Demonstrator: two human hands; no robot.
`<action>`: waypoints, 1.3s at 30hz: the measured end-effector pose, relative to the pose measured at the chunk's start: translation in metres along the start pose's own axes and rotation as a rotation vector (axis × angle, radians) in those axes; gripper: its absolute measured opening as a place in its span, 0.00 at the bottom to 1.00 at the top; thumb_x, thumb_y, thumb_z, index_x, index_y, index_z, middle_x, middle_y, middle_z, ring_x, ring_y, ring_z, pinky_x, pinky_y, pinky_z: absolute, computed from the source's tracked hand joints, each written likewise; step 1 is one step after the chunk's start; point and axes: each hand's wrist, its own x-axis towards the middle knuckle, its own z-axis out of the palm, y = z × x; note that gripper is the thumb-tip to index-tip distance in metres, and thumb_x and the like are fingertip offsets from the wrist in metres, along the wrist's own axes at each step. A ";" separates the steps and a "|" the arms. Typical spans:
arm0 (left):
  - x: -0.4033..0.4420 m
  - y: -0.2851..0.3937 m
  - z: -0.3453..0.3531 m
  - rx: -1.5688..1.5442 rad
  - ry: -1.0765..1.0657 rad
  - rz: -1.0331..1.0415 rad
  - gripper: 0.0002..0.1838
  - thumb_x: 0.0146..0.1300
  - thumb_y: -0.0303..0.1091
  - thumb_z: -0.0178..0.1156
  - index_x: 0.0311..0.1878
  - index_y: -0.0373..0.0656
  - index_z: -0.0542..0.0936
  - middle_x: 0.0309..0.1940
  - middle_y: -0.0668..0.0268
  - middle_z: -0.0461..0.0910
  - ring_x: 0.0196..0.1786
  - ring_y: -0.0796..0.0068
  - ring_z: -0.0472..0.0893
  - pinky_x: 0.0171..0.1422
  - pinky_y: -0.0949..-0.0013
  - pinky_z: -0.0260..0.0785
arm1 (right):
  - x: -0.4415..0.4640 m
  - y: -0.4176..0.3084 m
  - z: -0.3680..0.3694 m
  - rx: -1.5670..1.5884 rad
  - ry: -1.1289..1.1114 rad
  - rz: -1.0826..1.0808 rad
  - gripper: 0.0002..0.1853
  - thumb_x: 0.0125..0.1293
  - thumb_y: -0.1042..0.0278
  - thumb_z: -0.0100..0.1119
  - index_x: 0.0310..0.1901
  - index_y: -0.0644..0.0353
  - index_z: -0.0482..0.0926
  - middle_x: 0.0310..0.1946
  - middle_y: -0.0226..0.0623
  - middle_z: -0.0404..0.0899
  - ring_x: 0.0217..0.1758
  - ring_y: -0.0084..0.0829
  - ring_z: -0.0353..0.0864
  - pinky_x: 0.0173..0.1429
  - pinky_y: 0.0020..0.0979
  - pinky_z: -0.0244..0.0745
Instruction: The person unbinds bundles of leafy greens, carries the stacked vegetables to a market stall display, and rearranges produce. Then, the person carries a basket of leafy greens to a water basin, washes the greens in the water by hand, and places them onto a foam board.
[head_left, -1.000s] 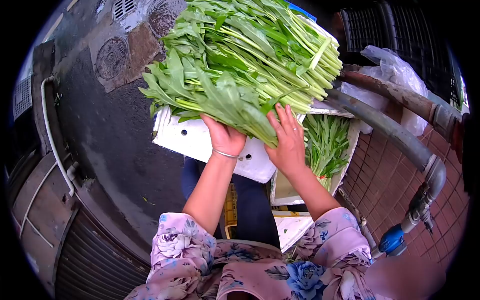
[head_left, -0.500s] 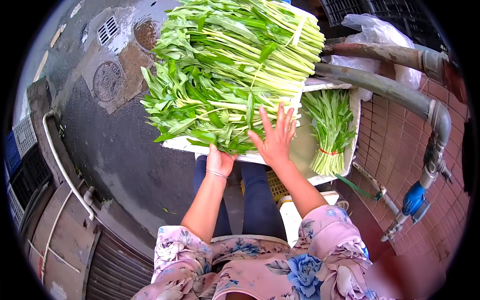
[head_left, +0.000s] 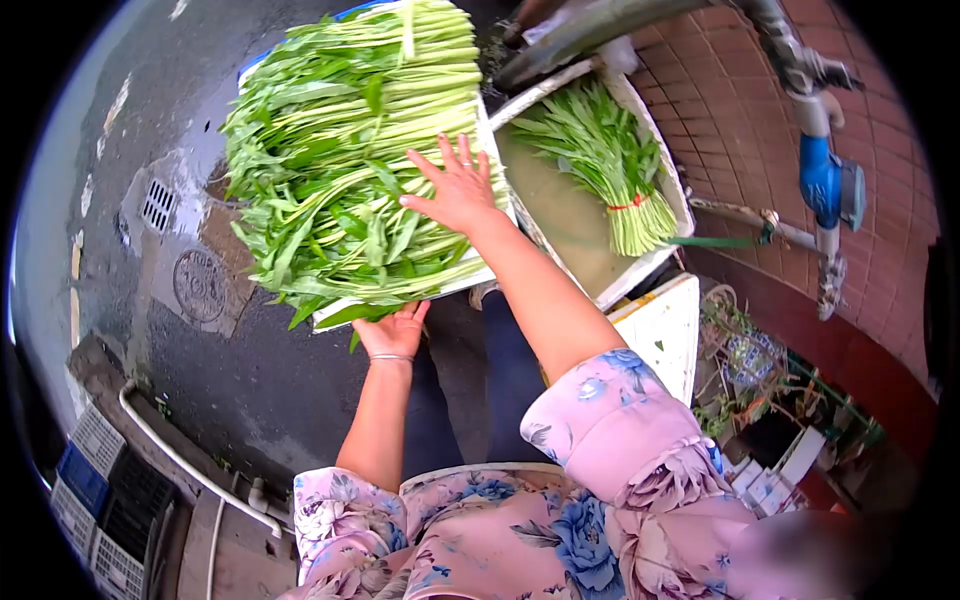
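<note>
The left hand [head_left: 393, 332] is held palm up, unclenched, at the near edge of the greens [head_left: 340, 170]. The right hand [head_left: 458, 190] is laid on the stems with fingers spread and nothing gripped. The greens are piled on a white board [head_left: 488, 130], their long axis set crosswise, leaves pointed left and cut ends right. Beyond, a tied bundle [head_left: 600, 170] is slanted in a water-filled box [head_left: 638, 275]. A second earlier, a bunch was held between both hands; now it is released onto the pile.
</note>
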 end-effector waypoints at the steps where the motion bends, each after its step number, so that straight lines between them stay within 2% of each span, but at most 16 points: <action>1: 0.000 -0.002 -0.008 -0.040 0.019 -0.037 0.44 0.53 0.67 0.41 0.62 0.38 0.55 0.61 0.49 0.57 0.62 0.48 0.59 0.65 0.44 0.48 | -0.002 -0.001 -0.009 0.047 0.017 -0.019 0.34 0.55 0.33 0.43 0.63 0.31 0.55 0.67 0.45 0.44 0.71 0.45 0.37 0.68 0.48 0.30; 3: -0.013 -0.011 -0.007 -0.138 0.247 -0.089 0.46 0.55 0.70 0.34 0.64 0.38 0.51 0.62 0.47 0.55 0.63 0.46 0.58 0.64 0.43 0.50 | -0.016 0.006 -0.014 0.322 0.194 -0.033 0.33 0.56 0.34 0.44 0.62 0.39 0.59 0.65 0.48 0.50 0.70 0.45 0.42 0.67 0.48 0.35; 5: -0.018 -0.029 -0.026 -0.167 0.288 -0.111 0.43 0.56 0.70 0.31 0.61 0.39 0.56 0.59 0.50 0.61 0.62 0.51 0.62 0.63 0.44 0.53 | -0.038 0.034 -0.010 0.393 0.432 0.066 0.30 0.56 0.45 0.55 0.57 0.51 0.66 0.57 0.48 0.63 0.64 0.41 0.58 0.64 0.39 0.50; 7: -0.017 -0.051 -0.043 -0.098 0.274 -0.166 0.35 0.62 0.62 0.28 0.59 0.41 0.59 0.58 0.53 0.64 0.60 0.52 0.65 0.62 0.46 0.56 | -0.067 0.091 0.007 0.677 0.510 0.292 0.28 0.53 0.53 0.59 0.53 0.58 0.69 0.51 0.47 0.69 0.57 0.43 0.65 0.60 0.38 0.57; 10: -0.001 -0.090 -0.062 0.170 0.296 -0.293 0.23 0.66 0.50 0.37 0.49 0.40 0.68 0.50 0.57 0.73 0.55 0.57 0.71 0.58 0.52 0.62 | -0.121 0.223 0.047 0.445 0.459 0.690 0.24 0.51 0.60 0.61 0.49 0.61 0.71 0.45 0.48 0.72 0.50 0.43 0.70 0.55 0.37 0.65; 12: 0.011 -0.123 -0.058 0.345 0.240 -0.351 0.17 0.64 0.44 0.45 0.47 0.41 0.71 0.46 0.58 0.75 0.52 0.60 0.73 0.55 0.57 0.66 | -0.154 0.306 0.039 0.099 0.451 0.721 0.27 0.49 0.61 0.61 0.52 0.60 0.69 0.48 0.47 0.70 0.52 0.43 0.69 0.57 0.37 0.64; 17: 0.052 -0.207 -0.045 0.469 0.134 -0.436 0.17 0.65 0.45 0.45 0.47 0.41 0.70 0.44 0.59 0.75 0.49 0.62 0.75 0.51 0.60 0.69 | -0.159 0.453 -0.004 -0.108 0.244 0.814 0.43 0.42 0.45 0.64 0.58 0.62 0.63 0.53 0.49 0.67 0.57 0.42 0.66 0.60 0.35 0.61; 20: 0.077 -0.253 -0.024 0.577 -0.022 -0.578 0.17 0.65 0.44 0.45 0.48 0.41 0.69 0.45 0.58 0.75 0.48 0.65 0.76 0.50 0.66 0.70 | -0.130 0.500 -0.013 0.266 0.101 0.818 0.55 0.37 0.35 0.65 0.61 0.67 0.56 0.57 0.52 0.63 0.60 0.41 0.65 0.62 0.32 0.59; 23: 0.116 -0.300 0.008 0.704 -0.125 -0.600 0.18 0.65 0.42 0.44 0.51 0.39 0.68 0.45 0.59 0.75 0.47 0.66 0.76 0.50 0.67 0.69 | -0.105 0.552 0.015 0.425 -0.107 0.703 0.56 0.35 0.36 0.68 0.61 0.67 0.56 0.54 0.49 0.68 0.58 0.38 0.67 0.61 0.31 0.60; 26: 0.163 -0.347 0.047 0.913 -0.219 -0.471 0.23 0.63 0.43 0.49 0.55 0.37 0.64 0.49 0.58 0.72 0.51 0.69 0.72 0.54 0.67 0.65 | -0.093 0.544 0.014 0.561 -0.235 0.656 0.56 0.37 0.42 0.70 0.62 0.69 0.53 0.52 0.49 0.69 0.54 0.33 0.69 0.55 0.29 0.66; 29: 0.212 -0.383 0.070 1.133 -0.215 -0.199 0.38 0.56 0.50 0.57 0.62 0.35 0.56 0.58 0.55 0.63 0.60 0.67 0.63 0.61 0.64 0.56 | -0.081 0.529 0.016 0.546 -0.362 0.676 0.55 0.38 0.41 0.70 0.60 0.72 0.54 0.52 0.48 0.69 0.54 0.32 0.69 0.54 0.28 0.66; 30: 0.225 -0.389 0.075 1.123 -0.207 -0.198 0.38 0.56 0.50 0.57 0.62 0.35 0.56 0.58 0.55 0.63 0.60 0.67 0.63 0.61 0.64 0.56 | -0.077 0.533 0.030 0.476 -0.363 0.670 0.50 0.34 0.39 0.70 0.57 0.64 0.64 0.51 0.43 0.71 0.53 0.33 0.71 0.56 0.31 0.66; 32: 0.246 -0.393 0.081 1.161 -0.153 -0.113 0.47 0.50 0.55 0.61 0.64 0.33 0.52 0.60 0.50 0.61 0.61 0.57 0.62 0.63 0.59 0.55 | -0.067 0.499 0.017 0.516 -0.480 0.663 0.48 0.35 0.39 0.70 0.55 0.64 0.67 0.49 0.43 0.72 0.51 0.33 0.72 0.54 0.31 0.68; 33: 0.259 -0.393 0.080 1.160 -0.145 -0.112 0.47 0.50 0.55 0.61 0.64 0.33 0.52 0.60 0.50 0.61 0.61 0.57 0.62 0.63 0.59 0.55 | -0.064 0.488 0.012 0.559 -0.581 0.661 0.45 0.36 0.40 0.70 0.53 0.64 0.69 0.48 0.43 0.73 0.50 0.32 0.73 0.53 0.31 0.69; 37: 0.286 -0.384 0.068 1.156 -0.157 -0.110 0.51 0.48 0.59 0.60 0.65 0.33 0.49 0.62 0.46 0.56 0.64 0.55 0.58 0.65 0.56 0.51 | -0.065 0.500 0.048 0.762 -0.477 0.638 0.37 0.44 0.44 0.67 0.46 0.71 0.73 0.41 0.44 0.77 0.43 0.29 0.77 0.47 0.28 0.72; 39: 0.282 -0.378 0.065 1.165 -0.150 -0.053 0.48 0.50 0.60 0.58 0.63 0.32 0.54 0.58 0.46 0.61 0.60 0.56 0.64 0.61 0.57 0.57 | -0.066 0.496 0.048 0.800 -0.498 0.661 0.37 0.44 0.45 0.67 0.47 0.72 0.72 0.42 0.44 0.76 0.43 0.29 0.77 0.47 0.28 0.72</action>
